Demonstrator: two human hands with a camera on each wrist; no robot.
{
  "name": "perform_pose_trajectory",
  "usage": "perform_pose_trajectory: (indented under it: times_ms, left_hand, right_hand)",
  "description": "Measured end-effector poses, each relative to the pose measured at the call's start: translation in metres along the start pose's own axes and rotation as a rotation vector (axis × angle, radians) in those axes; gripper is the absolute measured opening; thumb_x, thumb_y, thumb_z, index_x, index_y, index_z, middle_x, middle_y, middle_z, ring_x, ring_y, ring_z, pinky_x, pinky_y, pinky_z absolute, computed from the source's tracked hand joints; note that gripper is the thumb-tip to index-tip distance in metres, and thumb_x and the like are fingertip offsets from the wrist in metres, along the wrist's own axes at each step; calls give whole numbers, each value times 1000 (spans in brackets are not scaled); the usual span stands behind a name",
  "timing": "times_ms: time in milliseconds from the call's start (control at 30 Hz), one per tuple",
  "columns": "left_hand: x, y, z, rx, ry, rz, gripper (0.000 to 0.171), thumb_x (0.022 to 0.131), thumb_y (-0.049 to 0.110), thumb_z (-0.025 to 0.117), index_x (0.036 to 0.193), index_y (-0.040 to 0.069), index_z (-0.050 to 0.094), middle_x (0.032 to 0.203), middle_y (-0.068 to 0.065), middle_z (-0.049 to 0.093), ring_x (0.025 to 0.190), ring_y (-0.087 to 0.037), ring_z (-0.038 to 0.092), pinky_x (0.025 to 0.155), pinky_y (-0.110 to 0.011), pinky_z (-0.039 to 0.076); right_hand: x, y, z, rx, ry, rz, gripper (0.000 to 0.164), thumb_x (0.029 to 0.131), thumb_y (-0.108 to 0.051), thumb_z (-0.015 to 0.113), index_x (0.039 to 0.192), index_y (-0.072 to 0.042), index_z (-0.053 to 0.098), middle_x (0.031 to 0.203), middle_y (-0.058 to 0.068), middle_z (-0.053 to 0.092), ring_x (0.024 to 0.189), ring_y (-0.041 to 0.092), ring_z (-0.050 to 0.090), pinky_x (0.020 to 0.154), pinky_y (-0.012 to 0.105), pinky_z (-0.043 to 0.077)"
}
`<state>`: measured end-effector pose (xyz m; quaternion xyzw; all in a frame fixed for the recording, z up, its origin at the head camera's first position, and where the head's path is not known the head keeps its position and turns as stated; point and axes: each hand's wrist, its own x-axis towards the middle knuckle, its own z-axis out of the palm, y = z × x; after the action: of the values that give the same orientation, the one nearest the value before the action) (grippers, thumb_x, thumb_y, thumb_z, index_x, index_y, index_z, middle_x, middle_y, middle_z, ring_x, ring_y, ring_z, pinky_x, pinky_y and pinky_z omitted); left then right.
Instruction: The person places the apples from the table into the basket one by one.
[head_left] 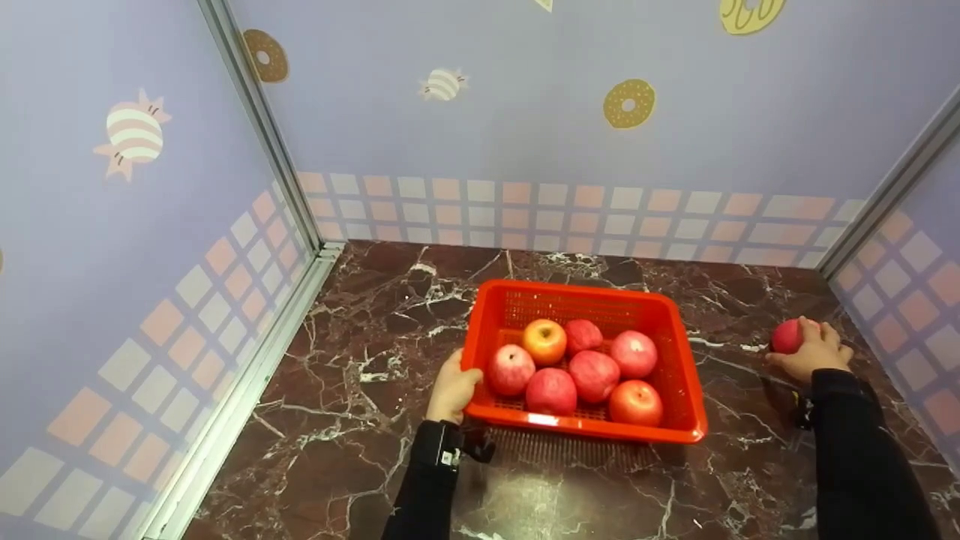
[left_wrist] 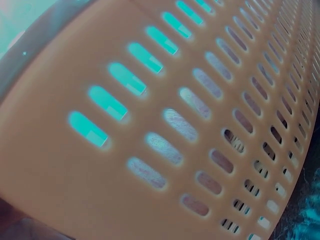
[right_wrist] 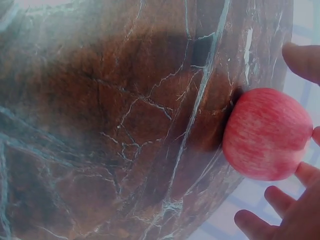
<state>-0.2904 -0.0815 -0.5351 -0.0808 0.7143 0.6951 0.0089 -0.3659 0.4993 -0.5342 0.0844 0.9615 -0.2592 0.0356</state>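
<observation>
A red plastic basket (head_left: 696,375) with slotted walls holds several red and yellowish apples (head_left: 594,376). My left hand (head_left: 454,388) grips its left rim, thumb over the edge; in the left wrist view the slotted basket wall (left_wrist: 100,185) fills the picture and the hand is not clearly visible. Far to the right, a lone red apple (head_left: 786,337) lies on the dark marbled tabletop. Around that apple (right_wrist: 267,135) my right hand (head_left: 817,354) is spread. The right wrist view has the thumb (right_wrist: 304,62) apart from the fruit, with fingertips (right_wrist: 306,172) at its side.
The brown, white-veined tabletop (head_left: 360,330) meets a purple patterned wall (head_left: 517,135) at the back. Side panels stand left and right, and the right panel (head_left: 926,322) is close to my right hand. A metal rail (head_left: 225,420) runs along the left edge.
</observation>
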Motion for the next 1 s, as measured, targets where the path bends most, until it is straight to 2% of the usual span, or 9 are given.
perform_pose_trajectory:
  times_ms: [167, 400, 633, 867, 1000]
  left_hand:
    - [-2, 1, -1, 0, 1, -5, 70, 77, -10, 50, 147, -8, 46, 139, -31, 57, 120, -44, 60, 97, -52, 55]
    - [-1, 1, -1, -14, 3, -6, 70, 76, -11, 50, 147, -8, 46, 139, -31, 57, 120, -45, 61, 97, -52, 56]
    - [-1, 2, -1, -14, 0, 3, 70, 77, -11, 50, 147, -8, 46, 140, -32, 57, 121, -45, 60, 97, -54, 55]
    - [1, -2, -1, -9, 0, 9, 70, 75, -10, 50, 145, -8, 47, 137, -30, 58, 119, -40, 59, 92, -40, 52]
    - [1, -3, -1, -12, -1, 5, 70, 75, -10, 50, 145, -8, 48, 137, -30, 59, 120, -41, 59, 92, -40, 53]
  right_hand:
    - [-6, -11, -2, -31, 48, 35, 93, 87, -38, 70, 151, 8, 20, 142, 53, 8, 123, 75, 13, 89, 81, 36]
    - [-17, -26, -6, -42, 50, 67, 80, 90, -38, 67, 143, 6, 26, 134, 52, 12, 118, 74, 21, 84, 77, 41]
    - [-17, -23, -5, -65, 32, 53, 82, 89, -40, 69, 144, 4, 25, 134, 54, 13, 115, 79, 25, 82, 79, 42]
    - [-12, -16, 6, -64, -16, 65, 91, 89, -46, 67, 147, 4, 19, 131, 55, 20, 108, 77, 40, 82, 77, 45]
    - [-9, -12, 13, -66, -63, 75, 98, 91, -52, 65, 150, 6, 12, 128, 57, 20, 107, 75, 46, 85, 75, 47]
